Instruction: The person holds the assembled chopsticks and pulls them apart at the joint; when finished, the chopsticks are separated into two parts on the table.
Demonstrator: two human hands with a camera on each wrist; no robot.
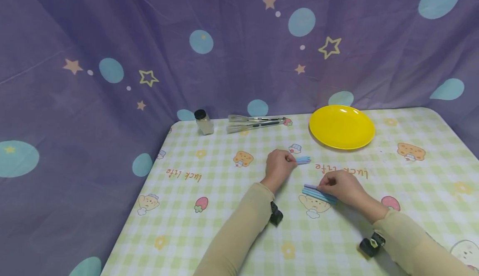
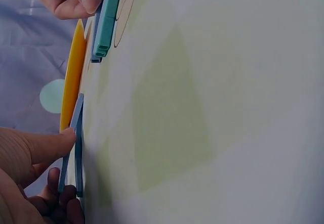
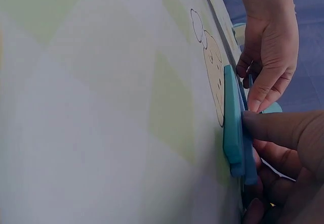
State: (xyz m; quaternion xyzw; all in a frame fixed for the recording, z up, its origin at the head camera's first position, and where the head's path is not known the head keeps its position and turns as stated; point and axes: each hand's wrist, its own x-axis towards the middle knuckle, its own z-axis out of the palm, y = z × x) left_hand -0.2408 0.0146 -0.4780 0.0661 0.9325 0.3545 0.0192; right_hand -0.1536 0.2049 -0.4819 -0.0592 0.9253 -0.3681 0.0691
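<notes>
Long, narrow plastic sealing clips in blue, teal and purple lie in two groups. In the head view my left hand (image 1: 278, 168) pinches the ends of the farther blue clips (image 1: 304, 160). The left wrist view shows a blue clip (image 2: 79, 148) by the thumb, its two strips spread in a narrow V. Nearer to me, my right hand (image 1: 344, 186) grips the other clips (image 1: 316, 193), side by side, at their right part. Its thumb presses a blue clip beside the teal clip (image 3: 232, 118) in the right wrist view; the other fingers are partly hidden behind.
A yellow plate (image 1: 342, 127) lies at the back right. Clear-ended tongs (image 1: 256, 123) lie along the back edge, with a black-capped jar (image 1: 204, 123) left of them. A checked cloth (image 1: 224, 226) covers the table, and a purple curtain (image 1: 232, 80) hangs behind.
</notes>
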